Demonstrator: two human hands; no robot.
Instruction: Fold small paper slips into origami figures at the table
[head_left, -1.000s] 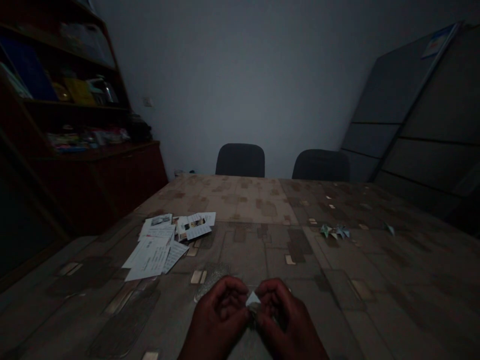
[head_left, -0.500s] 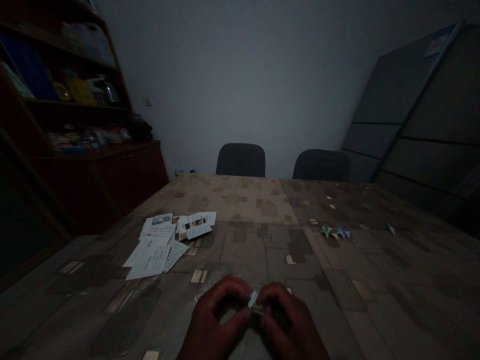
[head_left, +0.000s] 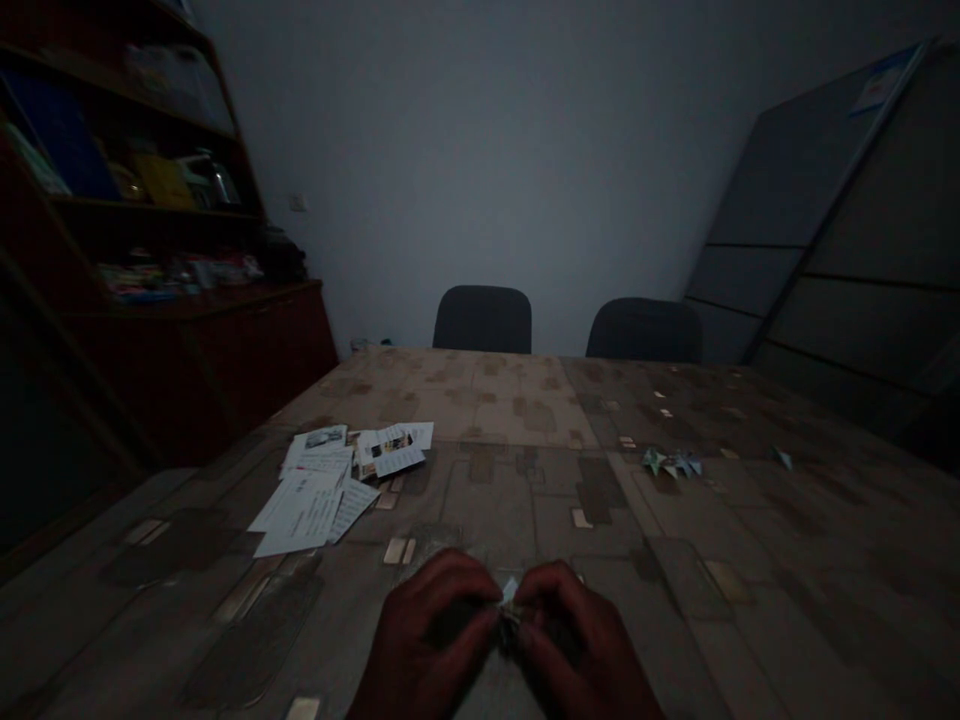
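My left hand (head_left: 431, 630) and my right hand (head_left: 577, 635) meet at the near edge of the table (head_left: 525, 420), fingers curled inward. Between their fingertips they pinch a small folded piece of paper (head_left: 510, 592); only a pale corner of it shows, the remainder is hidden by the fingers. Both hands hover just above the patterned tabletop.
A loose pile of printed paper sheets (head_left: 330, 480) lies to the left. Small folded paper figures (head_left: 670, 463) sit at the right, another (head_left: 783, 458) farther right. Two dark chairs (head_left: 482, 318) (head_left: 643, 329) stand at the far side. A dark shelf unit (head_left: 150, 250) fills the left wall.
The fingers have closed in around the folded paper, so less of its pale corner shows now. The hands stayed in the same place.
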